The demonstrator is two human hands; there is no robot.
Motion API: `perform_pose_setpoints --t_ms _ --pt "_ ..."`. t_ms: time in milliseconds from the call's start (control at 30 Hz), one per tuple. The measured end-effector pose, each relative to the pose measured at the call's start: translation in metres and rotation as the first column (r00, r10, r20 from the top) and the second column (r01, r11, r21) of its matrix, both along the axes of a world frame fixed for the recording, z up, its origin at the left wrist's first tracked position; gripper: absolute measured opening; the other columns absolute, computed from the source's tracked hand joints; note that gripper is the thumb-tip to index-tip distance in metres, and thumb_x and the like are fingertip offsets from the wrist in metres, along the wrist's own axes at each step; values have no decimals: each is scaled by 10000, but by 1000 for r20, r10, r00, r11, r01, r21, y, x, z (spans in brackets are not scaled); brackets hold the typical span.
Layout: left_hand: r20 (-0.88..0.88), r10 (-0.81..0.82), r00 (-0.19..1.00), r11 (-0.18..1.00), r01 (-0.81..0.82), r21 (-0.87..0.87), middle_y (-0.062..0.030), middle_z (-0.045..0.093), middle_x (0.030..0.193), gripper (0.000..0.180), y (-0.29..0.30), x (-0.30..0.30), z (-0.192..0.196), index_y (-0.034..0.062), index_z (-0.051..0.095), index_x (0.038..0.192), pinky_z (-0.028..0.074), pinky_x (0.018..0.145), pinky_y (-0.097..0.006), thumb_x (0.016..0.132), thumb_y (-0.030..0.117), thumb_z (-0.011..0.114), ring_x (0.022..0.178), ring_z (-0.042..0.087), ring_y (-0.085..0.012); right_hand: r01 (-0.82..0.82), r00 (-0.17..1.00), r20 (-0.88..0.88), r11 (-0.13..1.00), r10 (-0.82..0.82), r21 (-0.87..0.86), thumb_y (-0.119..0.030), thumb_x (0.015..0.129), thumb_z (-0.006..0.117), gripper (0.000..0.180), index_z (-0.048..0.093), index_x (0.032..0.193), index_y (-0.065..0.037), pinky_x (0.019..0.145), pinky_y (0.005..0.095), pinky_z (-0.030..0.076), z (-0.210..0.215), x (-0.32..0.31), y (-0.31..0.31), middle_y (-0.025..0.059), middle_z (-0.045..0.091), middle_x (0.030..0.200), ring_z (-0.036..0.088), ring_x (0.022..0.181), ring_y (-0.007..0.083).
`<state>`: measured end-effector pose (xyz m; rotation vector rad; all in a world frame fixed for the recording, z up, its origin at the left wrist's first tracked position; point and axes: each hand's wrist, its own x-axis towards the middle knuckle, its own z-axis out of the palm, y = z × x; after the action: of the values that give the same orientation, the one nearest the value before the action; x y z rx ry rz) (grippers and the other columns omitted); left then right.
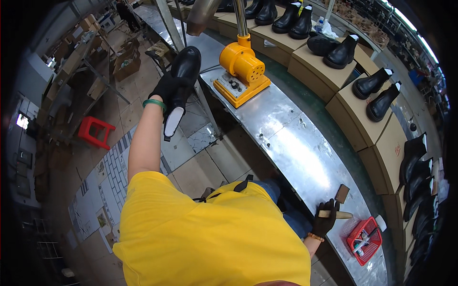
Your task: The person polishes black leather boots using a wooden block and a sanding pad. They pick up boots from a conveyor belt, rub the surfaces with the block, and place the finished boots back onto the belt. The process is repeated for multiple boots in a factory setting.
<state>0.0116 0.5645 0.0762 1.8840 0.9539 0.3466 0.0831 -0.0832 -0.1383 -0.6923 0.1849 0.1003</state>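
Note:
My left hand (168, 87), in a black glove, is raised and closed around a black ankle boot (186, 64). The boot's toe points up and away, and its white-lined opening faces down toward me. Low at the right, over the metal bench (298, 143), my black-gloved right hand (324, 220) is closed around a pale wooden handle (339, 215); what kind of tool it belongs to I cannot make out. Just beyond those fingers lies a small brown block (342, 193). A red plastic basket (365, 257) with small tools and tubes stands to the right of this hand.
A yellow machine (243, 69) with an upright post stands on the bench, under a wide grey pipe (201, 16). Past the bench, brown cardboard boxes (362, 112) carry pairs of black boots (341, 52). On the tiled floor at left is a red stool (95, 132).

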Motion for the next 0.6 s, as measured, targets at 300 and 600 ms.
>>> perform_pose_setpoints --t_ms 300,600 --pt "148 -15 989 947 61 -314 -164 620 987 608 0 6 -20 -67 524 1152 491 778 -300 698 302 689 826 612 -225 -18 1000 6 1000 18 3 -143 875 558 431 446 1291 -122 804 401 487 4 -1 4 112 587 1131 575 947 203" --pt "185 208 960 825 -70 -561 -151 628 904 574 -57 6 9 -17 536 1130 513 734 -315 691 300 724 753 611 -228 -40 998 39 999 39 11 -151 867 576 433 467 1286 -128 791 362 475 3 -1 4 118 584 1127 565 917 191"
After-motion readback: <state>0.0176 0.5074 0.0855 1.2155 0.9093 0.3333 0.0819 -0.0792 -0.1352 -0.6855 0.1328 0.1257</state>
